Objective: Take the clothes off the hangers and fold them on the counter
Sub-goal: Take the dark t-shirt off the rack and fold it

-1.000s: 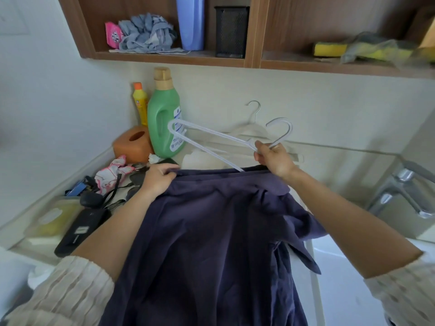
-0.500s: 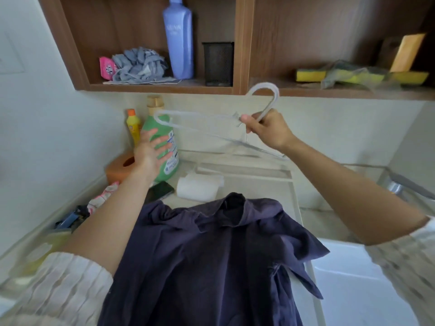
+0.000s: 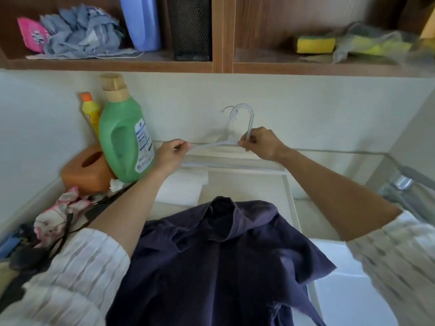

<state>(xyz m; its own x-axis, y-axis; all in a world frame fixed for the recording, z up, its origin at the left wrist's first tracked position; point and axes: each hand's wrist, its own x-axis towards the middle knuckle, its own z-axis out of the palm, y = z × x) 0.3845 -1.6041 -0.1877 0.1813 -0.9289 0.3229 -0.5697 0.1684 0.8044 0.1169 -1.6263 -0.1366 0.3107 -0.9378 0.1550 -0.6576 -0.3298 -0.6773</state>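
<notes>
Both hands, left [image 3: 170, 154] and right [image 3: 261, 144], pinch the white hanger [image 3: 219, 144] by the back wall; navy shirt [image 3: 219, 255] overhangs the counter edge.

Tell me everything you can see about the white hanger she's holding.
The white hanger looks like thin plastic, with a rounded hook pointing up and slim sloping arms. It is bare and held level at the back of the counter, by the wall. The left hand pinches its left arm; the right hand grips below the hook.
</notes>
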